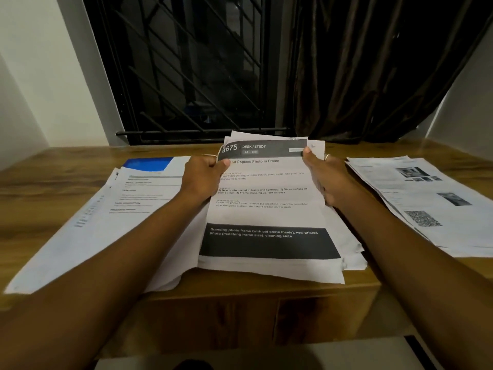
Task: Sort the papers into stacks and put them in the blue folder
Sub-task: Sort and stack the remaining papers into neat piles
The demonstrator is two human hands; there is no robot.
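Hands are working together here: we are gripping the middle paper stack [269, 209] with our left hand [201, 177] and right hand [324, 177]. Blue folder [148, 164] is lying under papers at left.

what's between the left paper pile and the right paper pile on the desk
In the head view, the middle stack lies between them, gripped at its far end by the left hand and right hand.

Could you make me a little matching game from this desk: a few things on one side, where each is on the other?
Things:
1. middle stack
2. blue folder
3. photo sheets
4. curtain

Places:
A. behind the desk, right of the window
B. held by both hands
C. desk's right side
D. under papers on the left

Pairs: 1-B, 2-D, 3-C, 4-A
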